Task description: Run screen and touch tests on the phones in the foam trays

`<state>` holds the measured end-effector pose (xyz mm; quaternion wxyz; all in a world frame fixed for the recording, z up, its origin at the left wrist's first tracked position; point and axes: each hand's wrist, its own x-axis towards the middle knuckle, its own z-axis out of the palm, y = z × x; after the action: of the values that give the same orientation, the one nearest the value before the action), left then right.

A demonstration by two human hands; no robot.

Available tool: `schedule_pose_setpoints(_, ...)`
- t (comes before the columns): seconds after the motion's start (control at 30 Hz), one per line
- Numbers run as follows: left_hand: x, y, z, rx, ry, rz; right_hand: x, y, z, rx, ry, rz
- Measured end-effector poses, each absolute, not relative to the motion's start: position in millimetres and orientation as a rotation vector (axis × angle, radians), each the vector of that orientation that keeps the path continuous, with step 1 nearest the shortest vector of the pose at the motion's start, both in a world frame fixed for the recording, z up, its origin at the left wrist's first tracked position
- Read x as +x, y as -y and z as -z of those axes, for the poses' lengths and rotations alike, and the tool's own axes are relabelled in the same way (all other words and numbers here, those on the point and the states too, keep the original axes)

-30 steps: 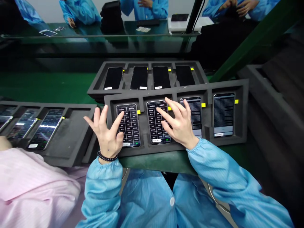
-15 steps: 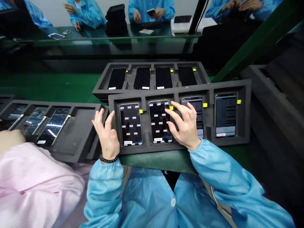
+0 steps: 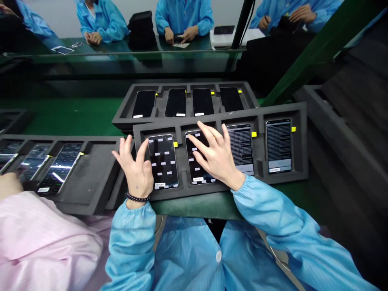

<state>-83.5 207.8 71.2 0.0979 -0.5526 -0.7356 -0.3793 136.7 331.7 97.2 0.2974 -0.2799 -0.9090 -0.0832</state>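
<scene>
In front of me a black foam tray (image 3: 260, 165) holds several phones in separate compartments. My right hand (image 3: 216, 153) is open over the second phone (image 3: 200, 171), with the index fingertip at the upper left of its screen. That screen is dark with small pale blocks. Fingers spread, my left hand (image 3: 136, 169) is at the tray's left end, beside the leftmost phone (image 3: 163, 161), whose screen shows similar blocks. The third phone (image 3: 242, 143), partly covered by my right hand, and the rightmost phone (image 3: 279, 145) display lines of text.
Behind stands another foam tray (image 3: 119, 115) of dark-screened phones with yellow tabs. At left, a further tray (image 3: 93, 173) holds phones near a neighbour's pink sleeve (image 3: 45, 242). A green slanted beam (image 3: 306, 52) rises at right. Co-workers in blue sit across the bench.
My right hand has moved left across the second phone, from its right side to its upper left. My left hand stays by the tray's left end. The camera view has shifted slightly.
</scene>
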Motion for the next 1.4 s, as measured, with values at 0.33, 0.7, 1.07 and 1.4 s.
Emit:
schedule_pose_setpoints(0.33,-84,-203,-68,-1.649,2.184,1.071,152,-329,-94,-0.925,2.358,0.219)
schedule_pose_setpoints(0.7,-84,-209,-69,-1.621,2.242,0.993,169,-328,-86,-0.929,2.200,0.137)
schedule_pose_setpoints(1.07,-80,-222,-77,-1.812,2.141,0.856,169,-327,-82,-0.904,2.204,0.086)
schedule_pose_setpoints(1.4,-74,-222,-84,-1.841,2.031,0.890,175,-324,-81,-0.862,2.176,0.089)
